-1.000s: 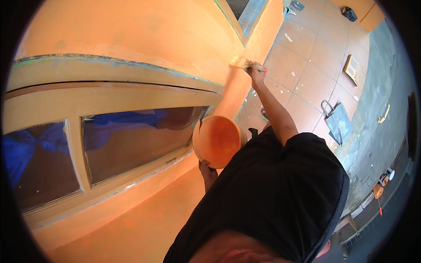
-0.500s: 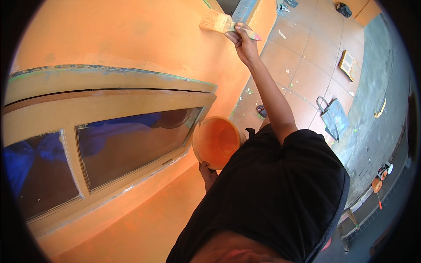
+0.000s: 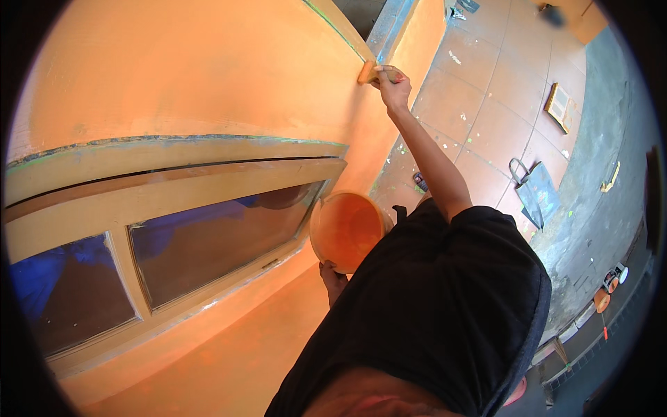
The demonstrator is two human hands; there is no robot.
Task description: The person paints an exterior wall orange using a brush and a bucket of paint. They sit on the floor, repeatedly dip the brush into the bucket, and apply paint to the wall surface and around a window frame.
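My right hand (image 3: 394, 85) is closed round the handle of a paintbrush (image 3: 367, 72). The orange-coated bristles press against the orange wall (image 3: 229, 76), close to its right-hand corner below a blue-grey frame (image 3: 390, 29). In my left hand (image 3: 333, 279) is an orange bucket (image 3: 319, 236), gripped at its rim and tilted so that its inside shows. Orange paint coats the inner wall of the bucket. Left of the bucket is a tan wooden window frame (image 3: 121, 260) with dark panes.
On the tiled floor (image 3: 486, 104) to the right lie a grey bag (image 3: 536, 194) and a small yellow-edged box (image 3: 557, 108). White flecks dot the tiles. Grey concrete (image 3: 604, 139) lies beyond, with several round containers (image 3: 603, 300) at the far right.
The brush has come down from higher on the wall, and its bristles now meet the wall near the corner. My view has shifted slightly; the bucket stays in my left hand.
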